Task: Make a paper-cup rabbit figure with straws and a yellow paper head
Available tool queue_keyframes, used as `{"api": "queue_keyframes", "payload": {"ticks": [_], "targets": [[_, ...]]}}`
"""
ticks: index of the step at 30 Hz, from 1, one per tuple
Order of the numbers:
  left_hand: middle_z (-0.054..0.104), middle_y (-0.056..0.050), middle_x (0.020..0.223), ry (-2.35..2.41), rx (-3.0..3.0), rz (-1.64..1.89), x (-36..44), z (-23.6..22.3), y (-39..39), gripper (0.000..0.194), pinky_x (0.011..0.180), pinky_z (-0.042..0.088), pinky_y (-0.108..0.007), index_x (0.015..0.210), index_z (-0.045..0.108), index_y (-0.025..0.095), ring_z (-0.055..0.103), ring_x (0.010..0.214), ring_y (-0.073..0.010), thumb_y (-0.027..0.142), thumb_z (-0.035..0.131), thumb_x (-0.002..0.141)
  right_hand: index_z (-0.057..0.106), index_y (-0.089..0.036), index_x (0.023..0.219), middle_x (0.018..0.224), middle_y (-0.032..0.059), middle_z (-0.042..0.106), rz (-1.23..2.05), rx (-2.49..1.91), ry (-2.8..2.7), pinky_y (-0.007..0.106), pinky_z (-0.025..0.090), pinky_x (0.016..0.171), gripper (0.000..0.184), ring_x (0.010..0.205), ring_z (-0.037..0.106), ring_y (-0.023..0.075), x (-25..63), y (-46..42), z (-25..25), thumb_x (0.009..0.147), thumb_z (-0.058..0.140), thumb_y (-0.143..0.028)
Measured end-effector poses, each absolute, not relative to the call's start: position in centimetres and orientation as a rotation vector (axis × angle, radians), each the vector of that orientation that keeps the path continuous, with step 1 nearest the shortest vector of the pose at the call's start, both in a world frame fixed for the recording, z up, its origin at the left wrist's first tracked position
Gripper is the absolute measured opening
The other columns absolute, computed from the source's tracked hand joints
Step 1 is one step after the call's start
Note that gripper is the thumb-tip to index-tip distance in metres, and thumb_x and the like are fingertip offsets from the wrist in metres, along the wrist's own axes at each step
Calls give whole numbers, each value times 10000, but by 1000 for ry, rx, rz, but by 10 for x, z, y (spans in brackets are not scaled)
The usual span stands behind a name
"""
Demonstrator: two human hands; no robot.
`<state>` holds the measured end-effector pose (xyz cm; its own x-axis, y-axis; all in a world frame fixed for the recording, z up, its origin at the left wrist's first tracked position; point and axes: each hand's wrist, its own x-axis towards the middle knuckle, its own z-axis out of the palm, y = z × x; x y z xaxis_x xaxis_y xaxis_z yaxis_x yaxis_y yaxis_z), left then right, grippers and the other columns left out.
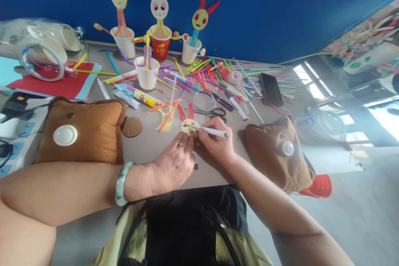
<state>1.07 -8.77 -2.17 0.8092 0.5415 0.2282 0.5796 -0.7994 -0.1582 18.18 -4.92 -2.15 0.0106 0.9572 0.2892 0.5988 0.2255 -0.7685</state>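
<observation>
I see the right hand (pixel 218 140) pinching the white pen (pixel 215 131), and a slip of the left hand (pixel 174 162), flat on the yellow rabbit face (pixel 188 124), could smear it.

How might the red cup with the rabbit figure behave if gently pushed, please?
The red cup would probably tip readily, as the rabbit head sits high on thin yellow stalks. Its thin, paper-like wall suggests little weight.
</observation>
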Motion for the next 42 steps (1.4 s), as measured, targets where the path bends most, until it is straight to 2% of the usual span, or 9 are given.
{"api": "queue_keyframes", "payload": {"ticks": [21, 42], "targets": [[621, -308, 1282, -882, -2797, -242, 10, -23, -88, 455, 1110, 323, -511, 957, 740, 37, 588, 1190, -383, 457, 576, 900, 535, -232, 683, 558, -42, 588, 501, -1483, -1674, 245, 425, 509, 91, 499, 519, 119, 181, -49, -20, 749, 594, -253], [631, -311, 1259, -866, -2775, -277, 10, -24, -88, 420, 1096, 335, -499, 873, 743, 48, 605, 1157, -384, 437, 585, 892, 524, -231, 671, 550, -50, 569, 459, -1505, -1639, 245, 397, 498, 85, 485, 496, 114, 182, -49, -21, 732, 583, -223]]}}
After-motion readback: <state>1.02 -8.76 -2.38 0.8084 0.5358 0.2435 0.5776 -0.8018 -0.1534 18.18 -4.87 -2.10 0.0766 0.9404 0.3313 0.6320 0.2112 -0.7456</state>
